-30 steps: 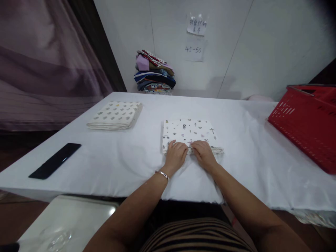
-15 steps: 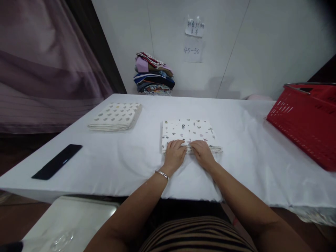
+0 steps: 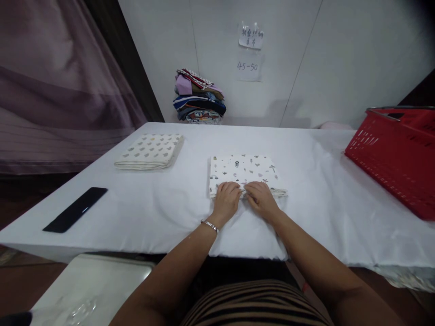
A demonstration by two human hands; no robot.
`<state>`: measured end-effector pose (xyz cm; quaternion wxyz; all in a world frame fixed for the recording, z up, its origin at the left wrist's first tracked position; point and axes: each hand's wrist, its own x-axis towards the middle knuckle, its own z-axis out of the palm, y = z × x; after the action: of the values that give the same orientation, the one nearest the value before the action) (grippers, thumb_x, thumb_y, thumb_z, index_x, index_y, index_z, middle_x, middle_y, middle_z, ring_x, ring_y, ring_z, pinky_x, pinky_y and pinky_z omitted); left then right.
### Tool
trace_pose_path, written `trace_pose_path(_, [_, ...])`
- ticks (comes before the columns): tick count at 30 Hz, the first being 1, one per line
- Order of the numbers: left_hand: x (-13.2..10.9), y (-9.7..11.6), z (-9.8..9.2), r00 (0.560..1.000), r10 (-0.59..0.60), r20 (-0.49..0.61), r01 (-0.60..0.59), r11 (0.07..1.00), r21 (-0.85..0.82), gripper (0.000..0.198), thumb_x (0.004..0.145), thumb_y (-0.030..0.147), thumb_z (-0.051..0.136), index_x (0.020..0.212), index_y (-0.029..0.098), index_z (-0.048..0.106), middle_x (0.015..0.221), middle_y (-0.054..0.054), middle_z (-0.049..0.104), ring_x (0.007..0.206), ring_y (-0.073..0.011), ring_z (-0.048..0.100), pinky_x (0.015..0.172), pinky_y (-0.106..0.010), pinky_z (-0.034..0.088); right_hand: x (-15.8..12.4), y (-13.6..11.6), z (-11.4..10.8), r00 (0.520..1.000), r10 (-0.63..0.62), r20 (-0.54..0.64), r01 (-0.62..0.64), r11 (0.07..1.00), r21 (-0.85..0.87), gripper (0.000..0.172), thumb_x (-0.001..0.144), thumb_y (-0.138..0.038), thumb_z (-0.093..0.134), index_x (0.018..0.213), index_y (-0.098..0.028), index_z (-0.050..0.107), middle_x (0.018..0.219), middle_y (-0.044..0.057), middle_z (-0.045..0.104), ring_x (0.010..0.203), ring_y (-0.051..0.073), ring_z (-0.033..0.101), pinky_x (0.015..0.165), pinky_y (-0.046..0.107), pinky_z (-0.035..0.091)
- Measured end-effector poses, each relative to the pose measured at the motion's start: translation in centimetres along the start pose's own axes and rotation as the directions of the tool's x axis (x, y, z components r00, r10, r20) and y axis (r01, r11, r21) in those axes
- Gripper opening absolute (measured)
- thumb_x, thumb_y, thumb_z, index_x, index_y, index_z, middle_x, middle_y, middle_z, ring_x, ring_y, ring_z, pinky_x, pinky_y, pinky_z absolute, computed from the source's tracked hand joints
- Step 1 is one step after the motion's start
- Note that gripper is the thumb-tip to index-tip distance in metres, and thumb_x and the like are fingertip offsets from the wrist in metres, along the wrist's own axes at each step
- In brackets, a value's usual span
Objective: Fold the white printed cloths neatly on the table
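Note:
A folded white cloth [image 3: 243,167] with small printed motifs lies flat on the white-covered table [image 3: 176,203] in front of me. My left hand [image 3: 227,197] grips its near edge, the fingers curled over the top and a bracelet on the wrist. Close beside it, my right hand [image 3: 261,195] pinches the same edge, its thumb tucked under. The fingertips of both hands almost meet at the middle of that edge. Further left lies another folded cloth [image 3: 151,150], cream with grey leaf-like prints, and neither hand touches it.
A black flat slab [image 3: 76,209] lies on the table's left part. The red plastic basket [image 3: 394,158] stands at the right edge. A pile of folded fabrics [image 3: 200,97] sits behind the table against the wall, left of two paper notes [image 3: 250,52]. Below front left is a white surface [image 3: 91,276].
My right hand's fingers have shifted slightly left along the near edge, toward my left hand. The cloth itself stays in place.

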<state>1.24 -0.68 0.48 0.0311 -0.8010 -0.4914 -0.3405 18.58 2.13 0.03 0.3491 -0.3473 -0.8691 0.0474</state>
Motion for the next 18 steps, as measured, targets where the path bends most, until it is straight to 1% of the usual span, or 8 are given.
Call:
trace_pose_path(4, [0.07,-0.05,0.1,1.0,-0.001,0.013,0.001,1.0,-0.012,0.017,0.09,0.017,0.041,0.087,0.02,0.058,0.093,-0.004,0.062,0.094,-0.0168,0.054,0.095,-0.039,0.034,0.03,0.14,0.17,1.0,0.001,-0.012,-0.001,1.0,-0.012,0.023,0.087,-0.016,0.045,0.106,-0.021,0.058,0.105,0.007,0.064,0.102,0.022,0.053,0.088,0.041,0.039])
trace_pose_path(7, [0.02,-0.08,0.15,1.0,-0.004,0.0,0.004,1.0,-0.015,0.015,0.09,0.018,0.042,0.088,0.02,0.057,0.092,-0.003,0.063,0.093,-0.016,0.054,0.094,-0.038,0.035,0.07,0.16,0.29,0.999,-0.003,-0.034,0.002,1.0,-0.013,0.022,0.089,-0.015,0.043,0.103,-0.02,0.059,0.104,0.007,0.065,0.102,0.021,0.054,0.087,0.04,0.039])
trace_pose_path(12, [-0.18,0.04,0.11,0.999,0.019,-0.037,-0.019,1.0,0.015,0.013,0.088,0.019,0.046,0.086,0.021,0.059,0.104,-0.004,0.061,0.105,-0.0178,0.05,0.093,-0.038,0.038,0.12,0.15,0.37,0.999,0.016,-0.044,-0.016,1.0,-0.008,0.022,0.09,-0.014,0.043,0.101,-0.021,0.06,0.102,0.007,0.065,0.1,0.021,0.055,0.086,0.041,0.039])
trace_pose_path(18, [-0.31,0.14,0.08,0.998,0.048,-0.045,-0.043,0.994,0.098,0.017,0.087,0.017,0.048,0.082,0.022,0.064,0.112,-0.004,0.06,0.113,-0.0208,0.047,0.097,-0.042,0.035,0.18,0.28,0.45,0.998,0.029,-0.047,-0.029,1.0,0.007,0.021,0.089,-0.015,0.042,0.098,-0.021,0.061,0.1,0.007,0.065,0.098,0.021,0.055,0.086,0.041,0.039])
